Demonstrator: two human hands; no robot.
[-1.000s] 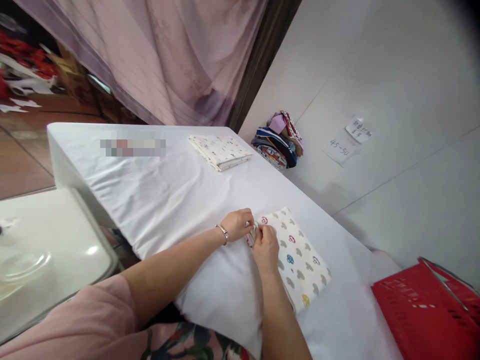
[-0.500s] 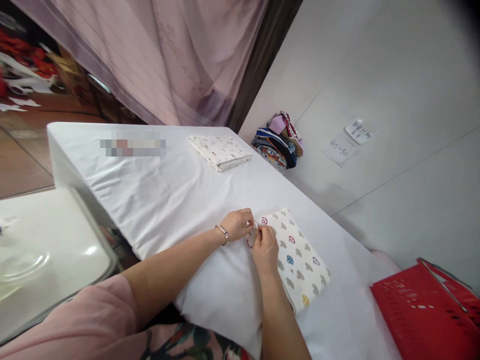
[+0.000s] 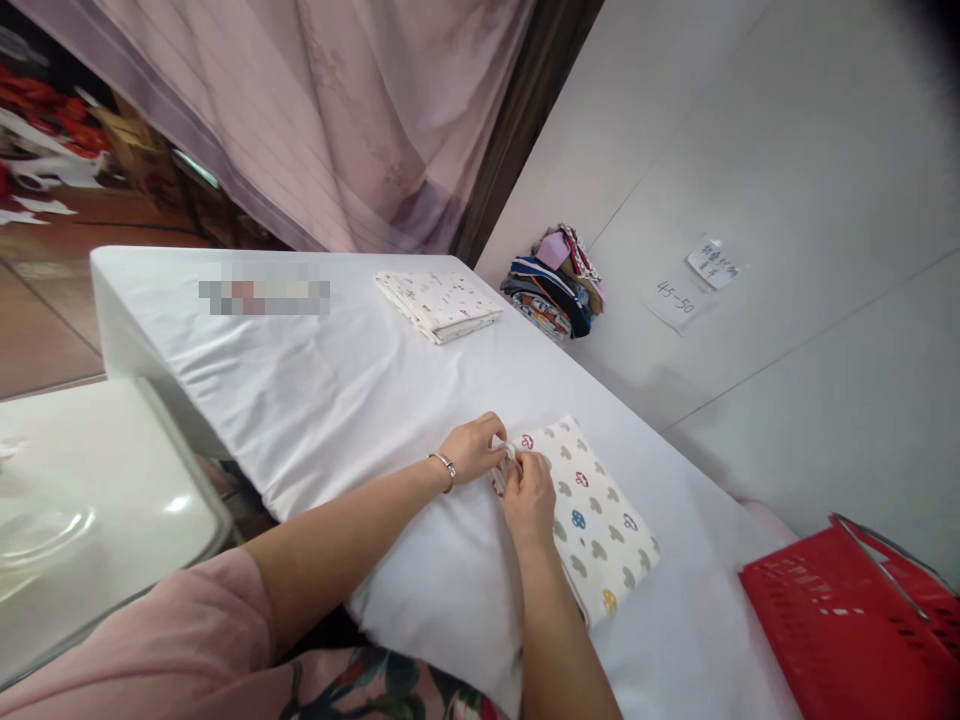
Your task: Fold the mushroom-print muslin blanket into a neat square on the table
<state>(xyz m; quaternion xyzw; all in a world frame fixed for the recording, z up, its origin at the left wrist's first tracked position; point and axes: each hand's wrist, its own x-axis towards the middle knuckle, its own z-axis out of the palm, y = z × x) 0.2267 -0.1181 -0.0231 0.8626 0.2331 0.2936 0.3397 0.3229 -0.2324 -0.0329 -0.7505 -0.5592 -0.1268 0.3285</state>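
Mushroom-print cloth (image 3: 592, 480) lies on white table (image 3: 322, 370), mostly right of the grip, long axis slanting from upper left to lower right. Left hand (image 3: 474, 449) and right hand (image 3: 531, 492) pinch its upper-left end, close together; right hand nearer its middle.

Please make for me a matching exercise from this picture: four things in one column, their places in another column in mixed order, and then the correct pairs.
Things
1. white folded cloth with small speckled print
2. red plastic basket with metal handle
3. silver-coloured metal bracelet
4. white cloth printed with grey and coloured mushroom shapes

Places
A. around the left wrist
B. pinched at one edge by the left hand and the right hand
C. on the white-draped table, touched by no hand
D. in the picture's lower right corner

Pairs: 1-C, 2-D, 3-A, 4-B
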